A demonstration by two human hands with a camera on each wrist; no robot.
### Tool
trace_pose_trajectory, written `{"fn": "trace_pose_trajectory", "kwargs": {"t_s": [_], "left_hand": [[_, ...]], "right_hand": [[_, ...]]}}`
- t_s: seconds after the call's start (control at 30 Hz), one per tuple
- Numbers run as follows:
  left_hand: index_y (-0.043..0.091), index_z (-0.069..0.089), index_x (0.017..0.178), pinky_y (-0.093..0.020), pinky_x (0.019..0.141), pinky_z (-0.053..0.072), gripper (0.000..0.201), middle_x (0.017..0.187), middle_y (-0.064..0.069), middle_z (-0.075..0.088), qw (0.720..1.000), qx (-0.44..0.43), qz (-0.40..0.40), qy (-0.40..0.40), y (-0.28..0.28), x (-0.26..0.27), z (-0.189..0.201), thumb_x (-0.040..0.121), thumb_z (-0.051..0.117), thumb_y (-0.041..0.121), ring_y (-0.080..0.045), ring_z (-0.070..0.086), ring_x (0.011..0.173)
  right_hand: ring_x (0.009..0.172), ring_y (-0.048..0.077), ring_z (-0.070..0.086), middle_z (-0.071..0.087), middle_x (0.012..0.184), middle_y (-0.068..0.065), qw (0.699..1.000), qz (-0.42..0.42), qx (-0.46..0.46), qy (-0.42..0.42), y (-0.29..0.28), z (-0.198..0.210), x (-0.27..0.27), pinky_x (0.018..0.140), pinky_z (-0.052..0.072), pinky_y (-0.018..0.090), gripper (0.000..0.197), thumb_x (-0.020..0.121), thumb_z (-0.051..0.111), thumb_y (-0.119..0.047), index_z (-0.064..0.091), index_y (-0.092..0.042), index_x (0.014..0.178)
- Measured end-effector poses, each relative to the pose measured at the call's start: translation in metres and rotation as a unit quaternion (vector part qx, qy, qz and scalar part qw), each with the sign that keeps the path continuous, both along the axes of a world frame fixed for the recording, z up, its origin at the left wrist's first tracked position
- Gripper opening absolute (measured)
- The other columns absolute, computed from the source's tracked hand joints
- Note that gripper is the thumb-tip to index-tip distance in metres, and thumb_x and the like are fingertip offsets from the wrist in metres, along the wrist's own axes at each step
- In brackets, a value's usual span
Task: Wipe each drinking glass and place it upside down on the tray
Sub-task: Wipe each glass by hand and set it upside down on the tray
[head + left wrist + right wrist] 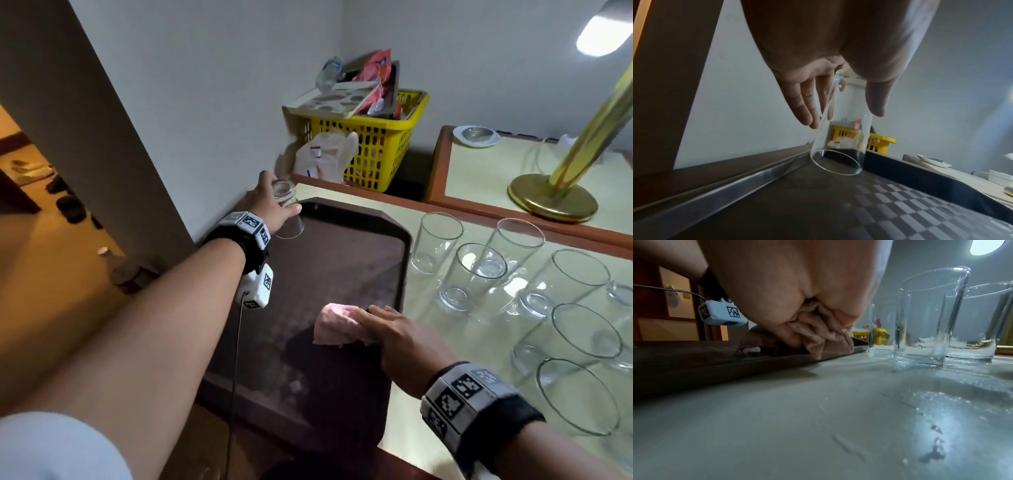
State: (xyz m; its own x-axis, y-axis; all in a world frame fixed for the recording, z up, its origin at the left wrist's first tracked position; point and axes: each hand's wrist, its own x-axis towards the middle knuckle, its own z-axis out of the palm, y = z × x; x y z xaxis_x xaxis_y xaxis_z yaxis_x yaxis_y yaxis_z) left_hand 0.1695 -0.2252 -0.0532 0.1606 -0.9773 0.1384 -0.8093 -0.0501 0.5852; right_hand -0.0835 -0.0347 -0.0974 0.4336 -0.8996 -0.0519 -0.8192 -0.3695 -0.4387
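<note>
The left hand (265, 205) grasps 1 drinking glass (840, 139) mouth-down, tilted just above the far left corner of the dark tray (394, 274): the placing step. Next it likely needs levelling and lowering. The right hand (397, 330) clutches a pink cloth (334, 323) at the tray's edge

The dark brown plastic tray (394, 240) lies along the tabletop's (428, 394) left edge. Clear upright drinking glasses (471, 274) stand right of it. A yellow slotted plastic basket (383, 150) sits behind the far edge.
</note>
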Motion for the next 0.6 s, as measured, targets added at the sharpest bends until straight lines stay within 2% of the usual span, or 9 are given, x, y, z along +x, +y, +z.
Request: {"fn": "trace_pose_trajectory", "kwargs": {"t_s": [0.07, 0.23, 0.43, 0.53, 0.6], "left_hand": [[0.014, 0.043, 0.128, -0.035, 0.085, 0.044, 0.064, 0.125, -0.009, 0.064, 1.0, -0.001, -0.008, -0.001, -0.01, 0.0, -0.006, 0.083, 0.081, 0.039, -0.035, 0.061, 0.111], [0.014, 0.047, 0.133, -0.035, 0.092, 0.044, 0.066, 0.132, -0.01, 0.063, 1.0, 0.002, -0.012, -0.015, -0.031, -0.007, -0.014, 0.082, 0.082, 0.037, -0.035, 0.058, 0.12], [0.017, 0.048, 0.141, -0.037, 0.102, 0.045, 0.07, 0.138, -0.009, 0.062, 0.999, -0.004, -0.012, -0.039, -0.045, -0.007, -0.013, 0.082, 0.082, 0.033, -0.035, 0.056, 0.126], [0.019, 0.042, 0.146, -0.038, 0.103, 0.044, 0.074, 0.141, -0.011, 0.059, 0.999, 0.009, -0.017, -0.047, -0.042, -0.007, -0.012, 0.084, 0.081, 0.032, -0.036, 0.054, 0.128], [0.02, 0.029, 0.155, -0.04, 0.107, 0.041, 0.085, 0.149, -0.012, 0.052, 0.998, 0.033, -0.024, -0.044, -0.034, -0.01, -0.004, 0.087, 0.079, 0.033, -0.037, 0.051, 0.133]], "right_hand": [[0.135, 0.033, 0.047, 0.056, 0.141, 0.008, 0.999, 0.005, 0.025, 0.021, -0.001, -0.002, 0.001, 0.108, 0.044, 0.046, 0.079, 0.082, 0.044, 0.004, 0.04, -0.031, 0.153], [0.121, 0.038, 0.06, 0.066, 0.127, 0.012, 1.0, -0.015, -0.007, -0.005, -0.003, -0.012, 0.0, 0.093, 0.054, 0.057, 0.081, 0.067, 0.034, -0.011, 0.055, -0.027, 0.143], [0.126, 0.036, 0.057, 0.063, 0.133, 0.012, 1.0, -0.02, 0.008, 0.005, -0.004, -0.007, 0.001, 0.098, 0.051, 0.055, 0.083, 0.066, 0.03, -0.015, 0.053, -0.027, 0.145], [0.129, 0.034, 0.054, 0.061, 0.137, 0.012, 1.0, -0.014, 0.024, 0.0, -0.003, 0.001, 0.001, 0.103, 0.048, 0.052, 0.081, 0.069, 0.032, -0.015, 0.052, -0.028, 0.147], [0.132, 0.031, 0.052, 0.059, 0.14, 0.009, 0.999, -0.014, 0.041, 0.005, -0.002, 0.006, -0.001, 0.106, 0.046, 0.047, 0.073, 0.079, 0.042, -0.01, 0.049, -0.032, 0.148]]}}
